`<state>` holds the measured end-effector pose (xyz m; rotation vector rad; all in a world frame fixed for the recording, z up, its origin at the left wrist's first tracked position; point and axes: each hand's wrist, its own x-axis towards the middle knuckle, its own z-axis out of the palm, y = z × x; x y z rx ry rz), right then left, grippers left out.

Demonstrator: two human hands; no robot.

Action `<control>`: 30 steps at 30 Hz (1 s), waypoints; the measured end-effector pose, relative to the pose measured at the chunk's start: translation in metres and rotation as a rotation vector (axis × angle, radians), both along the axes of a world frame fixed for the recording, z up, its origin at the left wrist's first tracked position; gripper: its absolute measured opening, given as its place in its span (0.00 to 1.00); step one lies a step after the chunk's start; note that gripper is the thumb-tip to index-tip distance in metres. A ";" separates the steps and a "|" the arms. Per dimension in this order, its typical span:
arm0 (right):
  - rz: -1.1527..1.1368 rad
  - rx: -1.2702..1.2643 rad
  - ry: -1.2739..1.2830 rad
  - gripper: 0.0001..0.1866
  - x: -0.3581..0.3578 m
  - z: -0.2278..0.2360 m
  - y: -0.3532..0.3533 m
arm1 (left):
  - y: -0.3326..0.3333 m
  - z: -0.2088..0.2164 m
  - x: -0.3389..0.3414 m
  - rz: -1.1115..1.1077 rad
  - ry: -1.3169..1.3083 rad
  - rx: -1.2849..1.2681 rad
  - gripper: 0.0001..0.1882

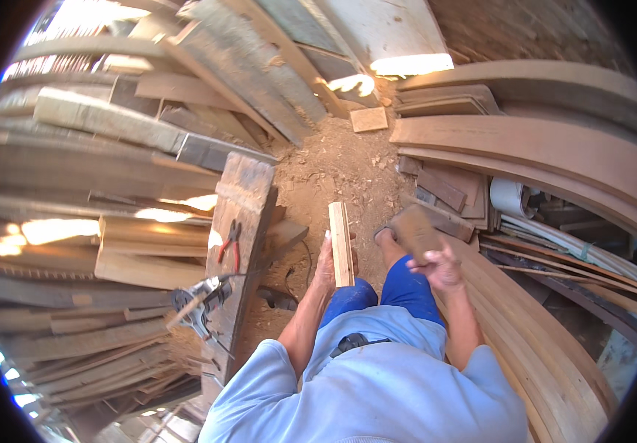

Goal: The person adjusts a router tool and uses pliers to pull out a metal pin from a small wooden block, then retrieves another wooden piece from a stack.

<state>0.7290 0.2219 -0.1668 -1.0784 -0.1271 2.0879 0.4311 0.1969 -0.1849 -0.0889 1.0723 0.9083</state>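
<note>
My left hand (324, 264) is closed around a short, light-coloured wooden block (340, 244) with a lengthwise line along it, held upright in front of my lap. To its right, my right hand (444, 269) grips a flat brown rectangular piece (416, 229) by its near end. That piece is smeared by motion, so whether it is wood or sandpaper I cannot tell. The two held pieces are apart.
A narrow wooden bench (238, 210) at the left bears red-handled pliers (230, 242) and a power tool (201, 301). Stacked boards (97, 166) fill the left side. Curved planks (525, 144) lie at the right. Sawdust (326, 166) covers the floor, with a small wood block (369, 119) ahead.
</note>
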 end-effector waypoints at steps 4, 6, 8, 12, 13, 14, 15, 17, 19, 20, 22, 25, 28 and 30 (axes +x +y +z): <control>0.162 0.242 -0.068 0.30 -0.123 0.076 -0.017 | -0.027 0.032 -0.035 0.209 -0.026 0.092 0.41; 0.331 0.570 -0.374 0.29 -0.157 0.097 -0.034 | -0.046 0.052 -0.066 0.273 -0.049 0.209 0.39; 0.418 0.710 -0.469 0.30 -0.193 0.142 -0.049 | -0.067 0.075 -0.092 0.343 -0.034 0.290 0.36; 0.621 0.970 -0.569 0.27 -0.237 0.178 -0.087 | -0.107 0.124 -0.133 0.420 -0.034 0.446 0.37; 0.643 0.971 -0.494 0.27 -0.248 0.185 -0.096 | -0.109 0.164 -0.127 0.491 -0.071 0.394 0.40; 0.673 0.968 -0.419 0.27 -0.260 0.192 -0.107 | -0.118 0.189 -0.129 0.564 -0.113 0.339 0.42; 0.698 1.093 -0.387 0.27 -0.273 0.192 -0.118 | -0.147 0.131 -0.156 0.389 -0.003 0.619 0.46; 0.709 1.311 -0.367 0.28 -0.287 0.177 -0.128 | -0.163 0.141 -0.161 0.421 -0.041 0.599 0.48; 0.845 1.171 -0.197 0.25 -0.301 0.211 -0.140 | -0.194 0.156 -0.175 0.430 -0.104 0.593 0.49; 0.836 1.051 -0.049 0.24 -0.309 0.223 -0.145 | -0.200 0.165 -0.177 0.419 -0.077 0.653 0.52; 0.848 0.904 -0.041 0.25 -0.326 0.227 -0.160 | -0.221 0.151 -0.188 0.420 -0.105 0.691 0.52; 0.897 0.817 -0.084 0.30 -0.336 0.212 -0.168 | -0.236 0.156 -0.187 0.555 -0.103 0.596 0.47; 0.889 0.627 0.151 0.44 -0.337 0.222 -0.164 | -0.250 0.163 -0.190 0.612 -0.052 0.590 0.43; 0.864 0.567 0.293 0.50 -0.326 0.218 -0.156 | -0.258 0.133 -0.204 0.544 -0.045 0.700 0.41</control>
